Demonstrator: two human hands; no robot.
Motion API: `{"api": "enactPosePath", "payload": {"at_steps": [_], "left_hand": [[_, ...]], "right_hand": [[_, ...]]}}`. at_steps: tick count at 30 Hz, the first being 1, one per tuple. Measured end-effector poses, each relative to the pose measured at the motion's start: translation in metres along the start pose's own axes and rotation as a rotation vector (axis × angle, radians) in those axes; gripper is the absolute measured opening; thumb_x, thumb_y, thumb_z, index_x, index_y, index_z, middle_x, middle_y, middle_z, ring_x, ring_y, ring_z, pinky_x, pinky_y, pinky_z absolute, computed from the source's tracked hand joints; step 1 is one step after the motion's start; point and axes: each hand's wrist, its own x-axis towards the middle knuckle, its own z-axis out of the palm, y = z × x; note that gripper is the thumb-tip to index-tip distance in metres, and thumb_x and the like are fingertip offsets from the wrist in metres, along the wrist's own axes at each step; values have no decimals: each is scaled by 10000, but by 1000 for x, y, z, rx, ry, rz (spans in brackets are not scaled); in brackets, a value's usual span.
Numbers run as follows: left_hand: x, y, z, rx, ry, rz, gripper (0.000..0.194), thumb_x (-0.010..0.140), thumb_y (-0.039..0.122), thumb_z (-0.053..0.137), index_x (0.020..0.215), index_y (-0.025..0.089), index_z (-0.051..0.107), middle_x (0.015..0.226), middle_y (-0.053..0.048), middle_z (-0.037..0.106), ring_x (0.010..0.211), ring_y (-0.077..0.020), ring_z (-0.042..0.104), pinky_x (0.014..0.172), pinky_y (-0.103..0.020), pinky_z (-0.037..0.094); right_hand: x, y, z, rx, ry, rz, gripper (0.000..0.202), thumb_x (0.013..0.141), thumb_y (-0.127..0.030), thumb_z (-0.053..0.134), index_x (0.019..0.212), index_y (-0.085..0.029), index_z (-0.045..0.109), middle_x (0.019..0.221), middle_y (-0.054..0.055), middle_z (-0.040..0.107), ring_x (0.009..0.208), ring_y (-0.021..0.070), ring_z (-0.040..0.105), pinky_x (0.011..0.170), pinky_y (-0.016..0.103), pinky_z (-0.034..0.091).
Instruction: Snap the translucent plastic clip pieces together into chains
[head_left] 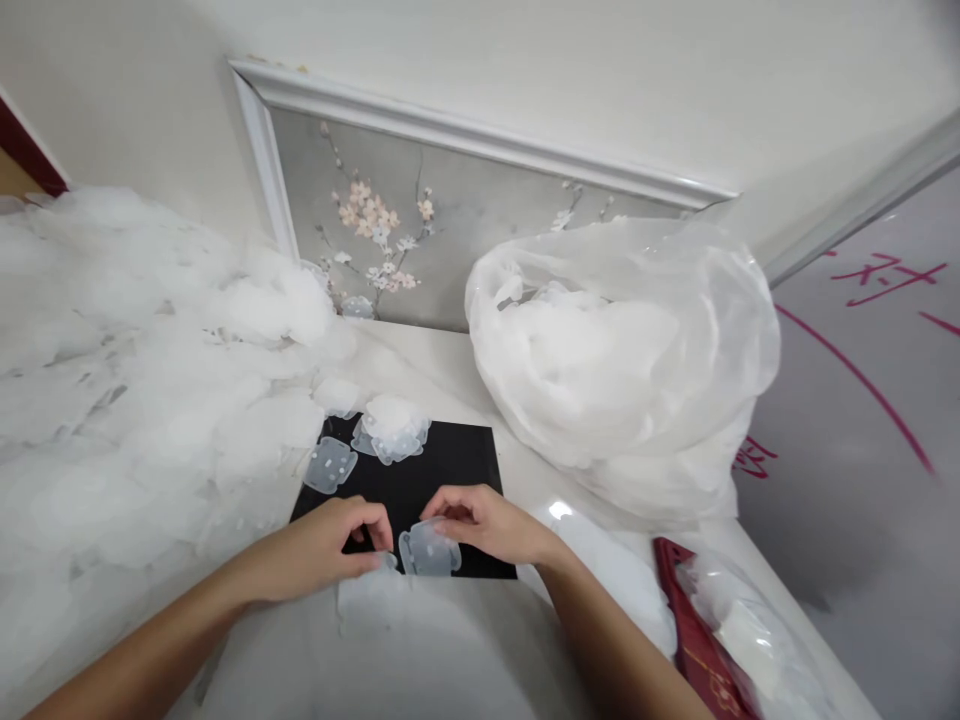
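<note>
Both hands pinch frosted pieces at the near edge of the black board

Through the head camera, I take the flat, black, rectangular board (465, 460) as my landmark. It lies on a glossy white tabletop (420, 350).

Over the board's near part, I see the right hand (487, 520) pinching a thin, frosted-translucent piece with lobed edges and small pale marks (431, 552) between thumb and fingers. The left hand (334, 540) is at the board's near edge, its thumb and forefinger closed on the rim of a small, frosted-translucent scrap (388, 561); I cannot make out that one's full outline against the pale surface below. The two hands are near each other but apart.

At the board's far left corner, I find a small stack of lobed, frosted pieces (391, 430), with a single lobed, frosted piece (330, 465) just beside it, overlapping the board's left edge. Left of the board spreads a large, whitish heap of translucent pieces (150, 400). Beyond the board to the right stands an open, clear plastic bag (727, 330) with whitish contents. Farther right and nearer than the board, I see a dark red, flat object (697, 640) beside a clear plastic packet (765, 640).
</note>
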Motion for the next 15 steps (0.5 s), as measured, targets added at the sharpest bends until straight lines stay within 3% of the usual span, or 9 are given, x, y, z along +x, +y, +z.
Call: {"api": "enactPosePath", "payload": {"at_steps": [2, 4, 6, 7, 10, 12, 15], "left_hand": [[0, -1, -9, 134, 128, 36, 153, 830, 334, 578, 883, 248, 692, 957, -46, 678, 873, -237, 594, 780, -336, 447], [0, -6, -22, 208, 328, 41, 174, 838, 348, 551, 890, 244, 681, 968, -61, 678, 875, -252, 595, 788, -356, 455], [-1, -13, -37, 267, 501, 49, 194, 814, 361, 562, 910, 248, 686, 992, -76, 674, 929, -282, 588, 809, -377, 457], [-2, -16, -44, 288, 530, 54, 210, 790, 363, 583, 932, 256, 694, 1004, -78, 672, 957, -294, 585, 817, -382, 458], [-5, -24, -59, 292, 444, 58, 277, 713, 340, 650, 976, 282, 713, 1004, -67, 671, 926, -291, 605, 759, -355, 469], [-6, -26, -63, 304, 390, 83, 200, 687, 335, 673, 873, 278, 722, 974, -64, 680, 872, -281, 613, 720, -340, 461], [-3, -23, -62, 371, 374, 148, 118, 716, 348, 651, 646, 253, 654, 847, -59, 688, 793, -261, 601, 759, -355, 444]], "right_hand": [[1, -7, -2, -185, 76, -44, 176, 892, -345, 590, 891, -218, 712, 820, 21, 687, 705, 150, 590, 629, 273, 449], [9, -11, -2, -332, 204, -87, 159, 900, -300, 585, 842, -218, 707, 796, 16, 655, 695, 152, 577, 636, 282, 450], [24, -10, -2, -472, 309, -150, 120, 895, -212, 576, 882, -219, 696, 844, 23, 632, 715, 158, 585, 675, 299, 479], [33, -9, -1, -558, 346, -193, 149, 884, -156, 567, 941, -219, 689, 917, 41, 629, 769, 171, 600, 721, 317, 498], [60, -4, 1, -890, 369, -333, 300, 845, -68, 572, 1092, -214, 658, 1171, 124, 588, 1019, 255, 581, 884, 417, 498], [74, -3, 2, -1031, 316, -416, 243, 841, -90, 599, 1041, -208, 669, 1200, 148, 593, 1093, 298, 546, 928, 472, 471], [84, -2, 5, -904, 335, -489, 119, 860, -130, 563, 849, -207, 654, 1082, 122, 647, 1024, 272, 579, 927, 455, 461]]}}
